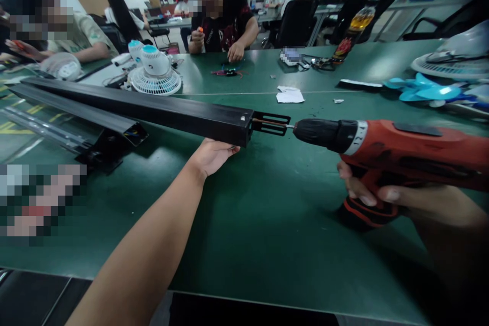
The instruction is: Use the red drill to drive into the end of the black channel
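My right hand (376, 194) grips the handle of a red and black cordless drill (416, 147), whose chuck points left. A thin bit reaches from the chuck into the slotted black bracket (269, 123) at the end of a long black rectangular tube (171, 109). Under that same end, my left hand (218, 155) is closed around the tube's lower edge, its fingers partly hidden beneath. The tube slants away to the far left. Whether the bit's tip touches a screw inside is hidden.
Another black profile (80, 107) and metal rails (42, 125) lie at left on the green table (248, 244). White fan parts (155, 69), paper scraps (289, 94), blue fan blades (424, 89) and a drink bottle (351, 33) are farther back. People sit across the table.
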Available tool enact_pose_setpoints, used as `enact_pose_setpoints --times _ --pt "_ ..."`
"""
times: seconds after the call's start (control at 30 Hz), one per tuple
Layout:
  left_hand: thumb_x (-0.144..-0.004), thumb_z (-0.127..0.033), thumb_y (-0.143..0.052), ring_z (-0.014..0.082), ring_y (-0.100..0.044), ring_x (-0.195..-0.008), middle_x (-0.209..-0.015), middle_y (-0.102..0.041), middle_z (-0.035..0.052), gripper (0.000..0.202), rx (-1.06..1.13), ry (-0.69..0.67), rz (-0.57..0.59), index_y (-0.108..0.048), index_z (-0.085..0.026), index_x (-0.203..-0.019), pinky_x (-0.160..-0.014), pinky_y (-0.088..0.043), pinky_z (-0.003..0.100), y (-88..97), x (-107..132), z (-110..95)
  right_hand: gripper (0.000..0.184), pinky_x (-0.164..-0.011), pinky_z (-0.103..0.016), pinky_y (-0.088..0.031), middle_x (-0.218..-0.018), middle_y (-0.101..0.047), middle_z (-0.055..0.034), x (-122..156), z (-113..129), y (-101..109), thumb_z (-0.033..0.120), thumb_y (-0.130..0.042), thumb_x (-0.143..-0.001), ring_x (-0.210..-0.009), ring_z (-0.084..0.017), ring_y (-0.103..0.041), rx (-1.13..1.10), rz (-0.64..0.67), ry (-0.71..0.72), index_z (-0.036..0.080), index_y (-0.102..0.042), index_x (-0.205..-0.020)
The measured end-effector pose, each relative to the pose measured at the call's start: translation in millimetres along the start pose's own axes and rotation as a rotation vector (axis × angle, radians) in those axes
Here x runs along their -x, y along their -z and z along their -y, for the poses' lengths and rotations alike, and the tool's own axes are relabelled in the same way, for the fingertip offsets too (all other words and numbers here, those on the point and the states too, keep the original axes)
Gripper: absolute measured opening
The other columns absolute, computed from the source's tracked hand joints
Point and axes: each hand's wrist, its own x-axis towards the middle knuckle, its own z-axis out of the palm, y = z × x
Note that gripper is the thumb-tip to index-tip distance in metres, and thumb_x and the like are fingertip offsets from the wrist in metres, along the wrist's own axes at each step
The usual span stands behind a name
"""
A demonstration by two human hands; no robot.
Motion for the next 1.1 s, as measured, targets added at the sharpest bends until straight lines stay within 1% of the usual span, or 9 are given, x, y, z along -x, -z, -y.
enact_pose_setpoints --times 0.1,0.17,0.27,0.37,0.5,0.57,0.73,0.9,1.1 --pt "-0.070 -0.002 -0.101 0.0267 -0.083 -0.097 -0.093 -0.088 0.0082 0.027 0.006 -0.003 -0.012 -0.092 -0.020 -0.088 -0.101 -0.068 0.048 -1.5 0 1 0.045 -0.028 -0.029 -0.037 -0.048 -0.060 -0.0041 -1 2 -3 0.045 -0.074 -0.062 -0.038 -0.018 -0.050 0.005 0.065 0.056 0.018 -0.067 -0.098" --pt "-0.071 -0.002 -0.100 0.0260 -0.083 -0.096 -0.092 -0.087 0.0078 0.025 0.002 0.000 -0.011 -0.090 -0.020 -0.086 -0.100 -0.068 0.047 -2.7 1 1 0.044 -0.026 -0.027 -0.034 -0.047 -0.060 -0.0033 -2 5 -5 0.046 -0.073 -0.063 -0.034 -0.015 -0.046 0.002 0.089 0.080 0.018 -0.067 -0.097" --pt "-0.073 -0.003 -0.100 0.0249 -0.082 -0.097 -0.094 -0.087 0.0068 0.025 -0.002 0.001 -0.007 -0.089 -0.020 -0.089 -0.099 -0.067 0.046 -4.7 1 1 0.042 -0.025 -0.026 -0.031 -0.046 -0.059 -0.0021 -3 7 -6 0.044 -0.073 -0.064 -0.031 -0.013 -0.043 -0.026 0.119 0.055 0.018 -0.066 -0.096" --pt "-0.075 -0.002 -0.100 0.0250 -0.081 -0.098 -0.096 -0.087 0.0070 0.027 0.002 0.008 -0.006 -0.089 -0.020 -0.092 -0.099 -0.065 0.046 -6.4 1 0 0.042 -0.025 -0.026 -0.031 -0.047 -0.058 -0.0021 -2 4 -5 0.043 -0.072 -0.065 -0.033 -0.015 -0.046 -0.027 0.097 0.051 0.018 -0.065 -0.098" --pt "-0.073 -0.002 -0.099 0.0259 -0.080 -0.099 -0.093 -0.085 0.0080 0.024 -0.001 0.013 -0.008 -0.086 -0.019 -0.085 -0.101 -0.064 0.047 -7.1 1 -1 0.044 -0.032 -0.030 -0.040 -0.050 -0.058 -0.0014 -2 1 -4 0.043 -0.073 -0.065 -0.038 -0.017 -0.050 -0.020 0.049 0.075 0.018 -0.067 -0.101" --pt "-0.073 -0.002 -0.098 0.0256 -0.080 -0.097 -0.092 -0.085 0.0082 0.023 -0.003 0.011 -0.005 -0.086 -0.018 -0.084 -0.099 -0.064 0.046 -7.0 1 -2 0.044 -0.033 -0.031 -0.042 -0.055 -0.060 -0.0018 -2 1 -5 0.042 -0.075 -0.063 -0.037 -0.016 -0.050 -0.025 0.034 0.068 0.019 -0.067 -0.101" --pt "-0.070 -0.001 -0.098 0.0232 -0.080 -0.091 -0.088 -0.085 0.0073 0.023 0.014 0.010 0.000 -0.087 -0.018 -0.080 -0.094 -0.065 0.042 -6.7 -1 -2 0.039 -0.031 -0.029 -0.042 -0.054 -0.060 -0.0011 -2 4 -9 0.041 -0.074 -0.064 -0.036 -0.015 -0.051 -0.024 0.019 0.070 0.020 -0.068 -0.097" --pt "-0.069 0.000 -0.097 0.0234 -0.079 -0.092 -0.088 -0.085 0.0074 0.024 0.025 0.008 -0.001 -0.086 -0.018 -0.082 -0.093 -0.064 0.043 -7.3 -2 -2 0.035 -0.031 -0.028 -0.041 -0.054 -0.058 -0.0013 -2 7 -11 0.040 -0.074 -0.065 -0.037 -0.015 -0.051 -0.005 0.011 0.058 0.020 -0.069 -0.094" --pt "-0.072 0.002 -0.095 0.0243 -0.078 -0.095 -0.090 -0.083 0.0067 0.026 0.031 0.014 -0.016 -0.085 -0.018 -0.085 -0.097 -0.062 0.045 -6.9 -3 -1 0.036 -0.034 -0.030 -0.043 -0.066 -0.062 -0.0043 -2 7 -10 0.040 -0.073 -0.066 -0.039 -0.013 -0.050 0.006 0.009 0.044 0.020 -0.068 -0.094"
